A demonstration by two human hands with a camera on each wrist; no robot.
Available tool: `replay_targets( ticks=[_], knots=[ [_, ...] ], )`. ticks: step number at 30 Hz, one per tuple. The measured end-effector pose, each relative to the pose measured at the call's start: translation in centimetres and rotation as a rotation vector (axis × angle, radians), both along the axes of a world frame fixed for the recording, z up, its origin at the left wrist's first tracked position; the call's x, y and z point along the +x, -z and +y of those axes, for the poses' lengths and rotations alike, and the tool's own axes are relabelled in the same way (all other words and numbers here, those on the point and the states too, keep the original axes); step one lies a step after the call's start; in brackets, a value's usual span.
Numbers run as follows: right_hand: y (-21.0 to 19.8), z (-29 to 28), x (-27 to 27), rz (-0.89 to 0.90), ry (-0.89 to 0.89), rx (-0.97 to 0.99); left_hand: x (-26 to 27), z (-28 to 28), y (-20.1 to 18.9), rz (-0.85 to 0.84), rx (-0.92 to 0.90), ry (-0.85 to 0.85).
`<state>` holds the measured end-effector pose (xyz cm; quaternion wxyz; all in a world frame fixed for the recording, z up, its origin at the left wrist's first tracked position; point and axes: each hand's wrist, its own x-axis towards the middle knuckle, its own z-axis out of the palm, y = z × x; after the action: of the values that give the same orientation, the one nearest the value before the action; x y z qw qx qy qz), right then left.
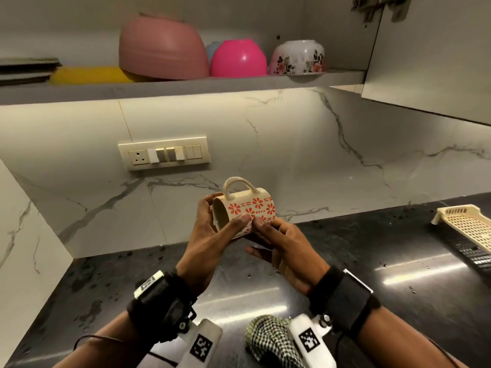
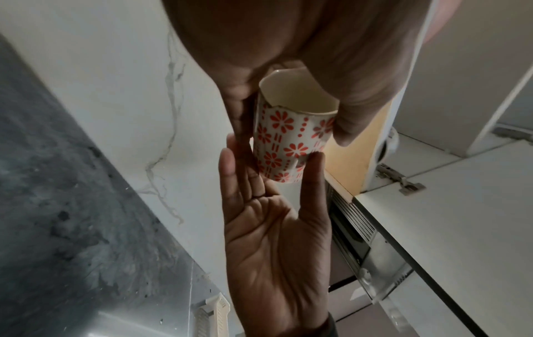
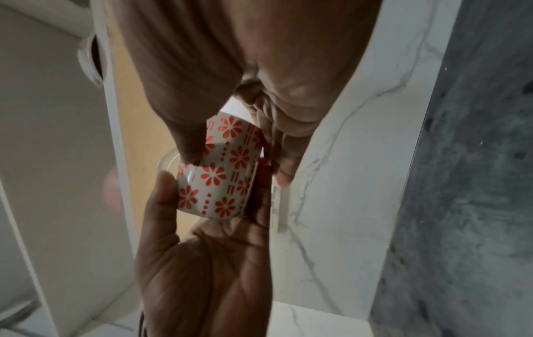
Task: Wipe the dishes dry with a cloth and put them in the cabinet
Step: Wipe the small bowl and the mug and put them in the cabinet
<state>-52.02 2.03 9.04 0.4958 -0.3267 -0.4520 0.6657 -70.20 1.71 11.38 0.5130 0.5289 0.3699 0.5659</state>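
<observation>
Fingers [image 1: 207, 202] around the sideways mug [image 1: 253, 206]

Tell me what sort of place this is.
Most likely a home kitchen: a dark stone counter, upturned bowls on a cabinet shelf, and a flowered mug being handled.

White marble backsplash [image 1: 292, 144] (grey veins), switch panel [image 1: 163, 153] set in; glossy black countertop [image 1: 398, 293] below.
</observation>
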Motion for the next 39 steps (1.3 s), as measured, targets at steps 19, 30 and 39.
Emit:
replay_targets(
  ticks=[19, 30, 39],
  knots=[
    [-19.0, -4.1, 4.3, -0.172, 0.605, 0.765, 3.3, 0.1, -16.9, 0.273, 0.664, -0.039],
    [-25.3, -0.2, 3.1, -0.402, 0.624, 0.868, 1.5, 2.7, -23.4, 0.432, 0.718, -0.113],
    [-26.4, 4.0, 1.1, -0.639, 0.572, 0.908, -1.4, 6.1, -23.9, 0.494, 0.608, -0.176]
  ],
)
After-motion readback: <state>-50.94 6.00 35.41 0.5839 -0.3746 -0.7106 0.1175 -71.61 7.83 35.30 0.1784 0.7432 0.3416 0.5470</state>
